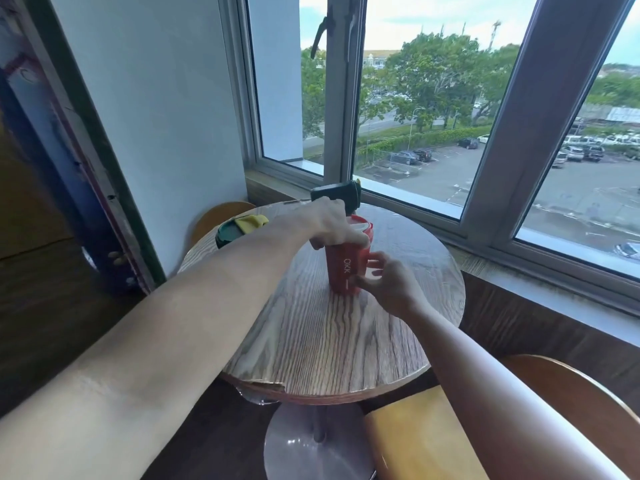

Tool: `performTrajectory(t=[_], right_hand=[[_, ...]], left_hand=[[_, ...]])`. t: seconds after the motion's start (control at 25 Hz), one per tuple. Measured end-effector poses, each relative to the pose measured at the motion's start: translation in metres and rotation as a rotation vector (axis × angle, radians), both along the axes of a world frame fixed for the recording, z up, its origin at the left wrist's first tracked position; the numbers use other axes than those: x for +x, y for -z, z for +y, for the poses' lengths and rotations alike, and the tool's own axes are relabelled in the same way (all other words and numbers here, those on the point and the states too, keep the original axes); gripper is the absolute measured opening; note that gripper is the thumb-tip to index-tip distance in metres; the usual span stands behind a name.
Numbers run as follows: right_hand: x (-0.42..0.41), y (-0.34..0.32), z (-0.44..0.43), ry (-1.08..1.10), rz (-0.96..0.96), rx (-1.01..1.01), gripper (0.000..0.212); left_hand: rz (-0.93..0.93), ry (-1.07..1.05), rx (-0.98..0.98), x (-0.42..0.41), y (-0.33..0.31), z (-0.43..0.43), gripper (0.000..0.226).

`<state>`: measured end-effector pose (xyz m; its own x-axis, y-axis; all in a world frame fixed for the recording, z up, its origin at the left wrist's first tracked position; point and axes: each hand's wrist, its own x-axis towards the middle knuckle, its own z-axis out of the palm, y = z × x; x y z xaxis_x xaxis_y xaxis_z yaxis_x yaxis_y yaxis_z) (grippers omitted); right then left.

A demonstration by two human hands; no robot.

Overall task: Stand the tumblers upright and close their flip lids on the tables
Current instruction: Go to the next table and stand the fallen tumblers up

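the left arm reaches in from the lower left corner, stretched long across the near left edge of the tabletop (346, 348). past that arm, at the far left edge, a green tumbler (230, 233) shows only its dark lid with a yellow flap on top; the arm hides its body, so whether it stands or lies cannot be told. the left hand (329, 221) comes down from above, palm down, fingers curled over the top of the red tumbler (346, 268) and pressing on its pale lid; the lid's flip piece is mostly covered, so open or shut cannot be told. the red tumbler stands upright near the middle of the tabletop, a little toward the far side, its long axis vertical and the white lettering running down its side. what it holds is not visible. behind it, at the far edge by the window, a dark tumbler (334, 194) lies on its side, long axis running left to right. the right hand (388, 282) comes in from the lower right, thumb and fingertips pinching the red tumbler low on its right side.
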<state>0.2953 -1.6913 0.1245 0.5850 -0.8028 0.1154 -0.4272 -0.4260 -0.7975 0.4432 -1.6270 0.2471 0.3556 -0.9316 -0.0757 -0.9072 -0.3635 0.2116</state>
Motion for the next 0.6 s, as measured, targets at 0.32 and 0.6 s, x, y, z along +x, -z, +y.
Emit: performTrajectory(t=[0.32, 0.6], right_hand=[[-0.011, -0.003, -0.020, -0.095, -0.014, 0.006, 0.044], [-0.004, -0.041, -0.051, 0.065, -0.053, -0.081, 0.026]], left_hand=[[0.036, 0.130, 0.171, 0.015, -0.011, -0.013, 0.099], [0.075, 0.187, -0.019, 0.051, -0.054, -0.021, 0.086]])
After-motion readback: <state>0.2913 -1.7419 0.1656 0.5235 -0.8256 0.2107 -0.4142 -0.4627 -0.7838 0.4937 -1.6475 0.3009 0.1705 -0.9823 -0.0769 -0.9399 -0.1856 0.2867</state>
